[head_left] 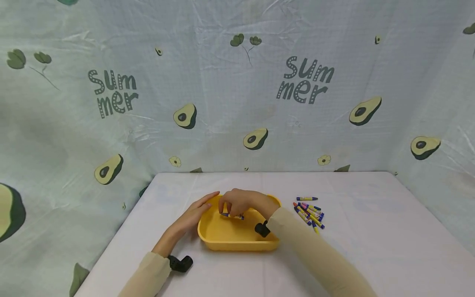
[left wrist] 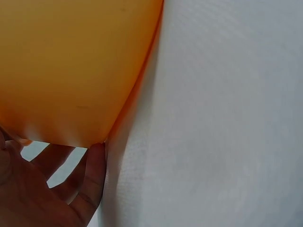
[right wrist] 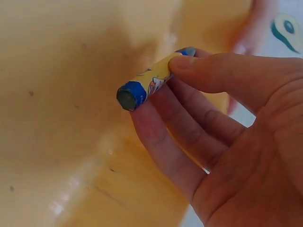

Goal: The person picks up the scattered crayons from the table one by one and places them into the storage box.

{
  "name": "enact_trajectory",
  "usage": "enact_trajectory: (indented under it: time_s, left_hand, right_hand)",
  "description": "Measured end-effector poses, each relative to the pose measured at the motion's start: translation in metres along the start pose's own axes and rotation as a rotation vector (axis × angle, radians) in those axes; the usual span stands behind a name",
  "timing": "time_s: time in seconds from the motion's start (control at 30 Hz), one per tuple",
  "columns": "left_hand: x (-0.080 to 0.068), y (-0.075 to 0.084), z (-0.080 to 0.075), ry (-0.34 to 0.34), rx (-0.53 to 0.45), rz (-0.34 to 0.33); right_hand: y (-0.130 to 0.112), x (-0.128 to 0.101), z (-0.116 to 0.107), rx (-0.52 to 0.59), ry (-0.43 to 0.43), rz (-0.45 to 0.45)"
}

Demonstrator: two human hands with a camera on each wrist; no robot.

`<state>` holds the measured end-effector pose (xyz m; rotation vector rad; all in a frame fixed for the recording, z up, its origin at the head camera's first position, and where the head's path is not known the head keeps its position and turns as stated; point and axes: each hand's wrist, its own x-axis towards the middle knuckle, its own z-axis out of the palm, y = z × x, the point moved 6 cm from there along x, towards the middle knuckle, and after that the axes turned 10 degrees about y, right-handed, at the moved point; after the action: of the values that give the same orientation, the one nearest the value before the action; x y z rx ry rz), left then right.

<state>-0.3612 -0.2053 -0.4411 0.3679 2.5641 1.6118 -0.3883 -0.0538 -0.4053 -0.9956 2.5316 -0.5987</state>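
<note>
A yellow plastic tray (head_left: 226, 231) sits on the table. Over its inside, my right hand (head_left: 237, 201) pinches a crayon (right wrist: 158, 75) between thumb and fingers. The crayon has a yellow printed wrapper, blue bands and a dark end; in the head view it lies crosswise under the fingers. My left hand (head_left: 193, 214) is at the tray's left side, its fairly straight fingers touching the rim and outer wall, as the left wrist view shows with the fingertips (left wrist: 97, 153) against the edge.
Right of the tray lies a loose pile of several crayons (head_left: 309, 214), mostly yellow-wrapped, with one crayon (head_left: 306, 199) apart behind it. The white table (head_left: 352, 231) ends at a hanging cloth (head_left: 215, 74) printed with avocados. Each wrist wears a small black camera.
</note>
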Motion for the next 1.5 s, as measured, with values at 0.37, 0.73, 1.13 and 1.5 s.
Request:
enact_trajectory:
  time_s: [0.37,0.73,1.13,1.5]
  left_hand:
    - [0.002,0.002,-0.001,0.001,0.003,-0.020]
    - [-0.001,-0.002,0.002,0.006,0.004,-0.028]
    - [-0.004,-0.001,0.000,0.016,-0.006,-0.052]
    - [-0.003,-0.003,0.002,0.028,-0.011,-0.056]
  right_hand:
    - [0.003,0.005,0.013,0.080,-0.058,0.057]
    - [-0.001,-0.007,0.003,0.051,-0.049,0.077]
    - [0.004,-0.064,-0.054,-0.018,0.095,-0.004]
    - [0.046,-0.140,-0.078,-0.018,0.231,0.008]
